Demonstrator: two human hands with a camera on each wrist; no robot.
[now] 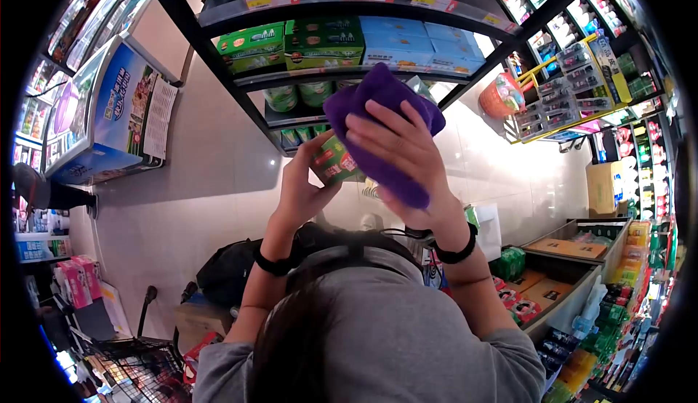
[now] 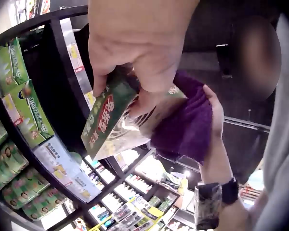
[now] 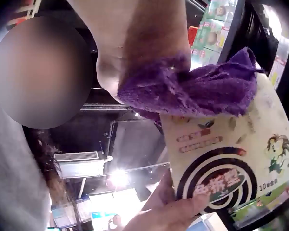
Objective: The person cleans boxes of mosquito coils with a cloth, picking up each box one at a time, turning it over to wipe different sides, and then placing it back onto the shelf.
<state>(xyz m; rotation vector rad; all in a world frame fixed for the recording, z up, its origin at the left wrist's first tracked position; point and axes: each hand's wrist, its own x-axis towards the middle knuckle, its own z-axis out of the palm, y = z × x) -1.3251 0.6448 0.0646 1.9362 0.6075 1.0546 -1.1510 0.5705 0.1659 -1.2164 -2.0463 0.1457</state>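
My left hand [image 1: 299, 191] grips a mosquito coil box [image 1: 335, 161] by one end, thumb and fingers on opposite sides. Green and cream faces of the box [image 2: 105, 126] show in the left wrist view. A black coil is printed on its pale face [image 3: 274, 113] in the right wrist view. A purple cloth [image 1: 374, 87] is in my right hand [image 1: 411, 152], whose fingers lie across it. Bunched against the pale face, the cloth [image 3: 207, 94] covers part of the box. Both hands are raised in front of the shelf.
A black shelf rack [image 1: 356, 3] ahead bears green boxes [image 1: 323, 43] and light-blue boxes [image 1: 407, 39]. A blue-sided display chest [image 1: 120, 116] stands left, a yellow-framed rack [image 1: 574, 87] right. Low bins [image 1: 596, 254] lie at the lower right; a black wire basket [image 1: 138, 367] is lower left.
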